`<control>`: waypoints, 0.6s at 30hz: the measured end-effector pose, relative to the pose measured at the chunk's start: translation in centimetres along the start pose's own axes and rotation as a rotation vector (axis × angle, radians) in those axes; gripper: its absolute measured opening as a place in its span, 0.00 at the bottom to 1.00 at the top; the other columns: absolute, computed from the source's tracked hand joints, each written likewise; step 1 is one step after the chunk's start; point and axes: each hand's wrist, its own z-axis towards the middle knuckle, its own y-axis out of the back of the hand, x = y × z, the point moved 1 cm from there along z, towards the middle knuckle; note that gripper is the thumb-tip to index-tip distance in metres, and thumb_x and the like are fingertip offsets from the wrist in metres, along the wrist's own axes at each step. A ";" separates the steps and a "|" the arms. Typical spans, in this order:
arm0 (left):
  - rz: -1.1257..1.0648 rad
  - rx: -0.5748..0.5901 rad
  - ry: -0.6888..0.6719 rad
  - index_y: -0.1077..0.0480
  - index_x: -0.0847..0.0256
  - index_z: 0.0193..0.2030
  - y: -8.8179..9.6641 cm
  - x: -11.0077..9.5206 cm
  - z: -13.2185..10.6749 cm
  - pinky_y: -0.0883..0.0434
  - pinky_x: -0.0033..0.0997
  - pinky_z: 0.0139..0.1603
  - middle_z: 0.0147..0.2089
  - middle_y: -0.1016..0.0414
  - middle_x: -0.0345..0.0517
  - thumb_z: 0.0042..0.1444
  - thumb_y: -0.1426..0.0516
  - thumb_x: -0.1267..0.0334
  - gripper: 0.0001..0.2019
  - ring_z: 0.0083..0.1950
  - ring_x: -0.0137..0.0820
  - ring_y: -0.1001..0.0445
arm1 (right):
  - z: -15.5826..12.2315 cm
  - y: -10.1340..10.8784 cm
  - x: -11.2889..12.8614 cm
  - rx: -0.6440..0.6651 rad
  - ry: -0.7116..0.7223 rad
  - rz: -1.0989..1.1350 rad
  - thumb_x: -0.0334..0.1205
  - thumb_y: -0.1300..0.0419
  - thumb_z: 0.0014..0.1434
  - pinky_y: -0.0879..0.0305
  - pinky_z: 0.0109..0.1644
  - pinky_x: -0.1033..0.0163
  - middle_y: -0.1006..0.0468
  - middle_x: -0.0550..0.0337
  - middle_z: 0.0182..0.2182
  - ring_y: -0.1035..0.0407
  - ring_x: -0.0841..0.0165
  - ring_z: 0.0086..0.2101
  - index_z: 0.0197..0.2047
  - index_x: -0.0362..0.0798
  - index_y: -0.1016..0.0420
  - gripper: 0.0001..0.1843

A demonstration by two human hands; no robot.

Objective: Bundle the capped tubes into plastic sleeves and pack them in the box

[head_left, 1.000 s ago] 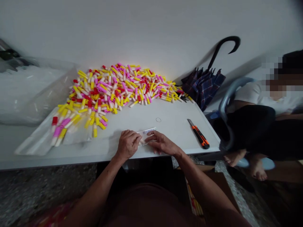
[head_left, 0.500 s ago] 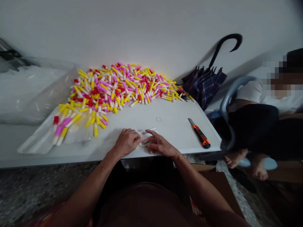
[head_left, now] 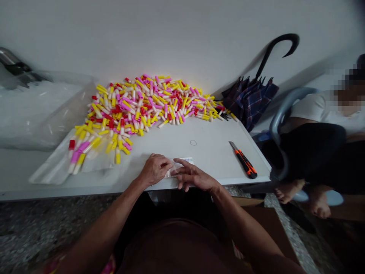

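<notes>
– Can any writing be read on the packet point(head_left: 187, 160)?
– Blue and green print is seen along its far edge, but it is too small and too covered to be read.

– Where is the packet placed?
– It is set near the front edge of the white table point(head_left: 212, 146), between the two hands.

– How is it gripped?
– Its left end is pinched by the bunched fingertips of the left hand point(head_left: 156, 169). The right hand point(head_left: 194, 176) is held loosely, fingers spread and laid over the packet's right part; whether any pressure is applied cannot be told.

– And the containers?
– At the far left, a large clear bag point(head_left: 58, 139) is filled with something whitish. On the table's left, a small clear bag point(head_left: 47, 173) is laid flat, with a few capped tubes point(head_left: 80, 163) at it; whether they are inside or on top cannot be told. Behind, a pile point(head_left: 148, 101) is formed of white tubes with yellow, pink and red caps. Below, a cardboard box point(head_left: 269, 224) is partly hidden by the right forearm.
</notes>
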 end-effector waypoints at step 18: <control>0.057 -0.015 -0.019 0.23 0.57 0.33 -0.8 -0.1 -0.2 0.36 0.40 0.50 0.31 0.19 0.40 0.65 0.42 0.63 0.10 0.37 0.34 0.23 | 0.5 -0.2 0.2 0.008 -0.017 0.019 0.37 0.33 0.65 0.22 0.31 0.64 0.36 0.42 0.71 0.20 0.70 0.32 0.79 0.63 0.53 0.48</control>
